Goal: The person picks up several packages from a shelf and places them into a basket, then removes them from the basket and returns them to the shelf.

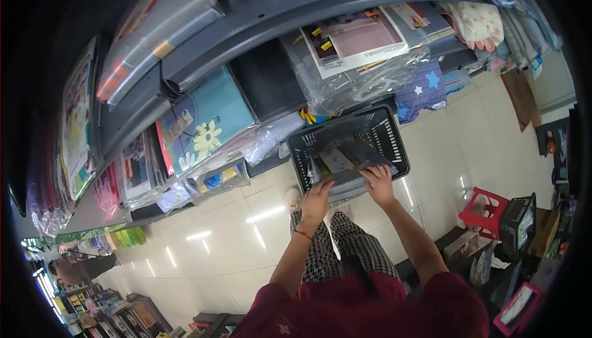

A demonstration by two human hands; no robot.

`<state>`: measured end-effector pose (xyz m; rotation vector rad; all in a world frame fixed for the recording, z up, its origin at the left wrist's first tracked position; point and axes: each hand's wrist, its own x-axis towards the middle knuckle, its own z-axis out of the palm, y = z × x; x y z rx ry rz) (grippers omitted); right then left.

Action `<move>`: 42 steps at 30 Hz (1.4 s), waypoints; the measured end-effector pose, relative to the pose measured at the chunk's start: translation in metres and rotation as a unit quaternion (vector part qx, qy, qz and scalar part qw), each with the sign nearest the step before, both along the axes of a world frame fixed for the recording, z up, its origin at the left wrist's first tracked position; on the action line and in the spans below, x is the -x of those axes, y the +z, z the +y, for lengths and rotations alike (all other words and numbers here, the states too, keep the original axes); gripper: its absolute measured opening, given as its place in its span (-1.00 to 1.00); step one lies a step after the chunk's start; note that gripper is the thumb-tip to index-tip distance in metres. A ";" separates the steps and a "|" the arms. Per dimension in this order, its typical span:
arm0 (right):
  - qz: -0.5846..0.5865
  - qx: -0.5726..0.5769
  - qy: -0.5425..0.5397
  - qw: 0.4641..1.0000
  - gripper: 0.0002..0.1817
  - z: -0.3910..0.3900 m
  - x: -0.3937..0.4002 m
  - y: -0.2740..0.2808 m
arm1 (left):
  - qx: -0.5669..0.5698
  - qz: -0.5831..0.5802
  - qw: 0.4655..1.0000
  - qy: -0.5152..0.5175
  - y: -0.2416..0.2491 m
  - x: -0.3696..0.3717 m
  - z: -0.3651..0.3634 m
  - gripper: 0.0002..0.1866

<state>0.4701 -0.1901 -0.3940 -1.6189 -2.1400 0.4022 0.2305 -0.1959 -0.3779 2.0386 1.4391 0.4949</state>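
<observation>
A black plastic basket [391,129] stands by the lower shelf, in front of my legs. Inside it lies a plastic-wrapped package [345,159] with a pale label and a grey edge. My left hand [316,199] is at the near left side of the package, fingers closed on its edge. At the near right, my right hand [378,184] has its fingers bent over the same package. The undersides of the fingers and both thumbs are partly hidden.
Shelves [271,32] with wrapped textiles run across the top and left. A turquoise flowered package [209,122] lies left of the basket. At the right are a red stool [484,213] and another black basket [517,230]. Another person [83,266] is at the far left.
</observation>
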 end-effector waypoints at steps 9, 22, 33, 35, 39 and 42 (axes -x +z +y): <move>0.018 0.023 -0.031 0.999 -0.42 0.040 0.032 -0.102 | 0.053 -0.097 0.989 0.101 -0.104 0.008 0.040 -0.50; -0.005 0.065 -0.115 0.991 -0.39 0.023 0.047 -0.157 | 0.022 -0.093 0.985 0.142 -0.179 0.006 0.069 -0.74; -0.005 0.108 -0.064 0.992 -0.31 0.027 0.035 -0.135 | -0.058 0.079 0.980 0.171 -0.143 0.005 0.033 -0.51; 0.036 0.062 -0.039 0.997 -0.42 0.015 0.037 -0.095 | -0.022 0.022 0.992 0.125 -0.106 0.017 0.005 -0.48; 0.065 0.113 -0.070 0.989 -0.58 -0.051 0.041 -0.064 | 0.068 0.009 0.993 0.098 -0.030 0.058 -0.063 -0.39; 0.049 0.135 -0.071 0.987 -0.55 -0.101 0.053 -0.027 | 0.148 0.011 0.983 0.108 0.005 0.098 -0.097 -0.38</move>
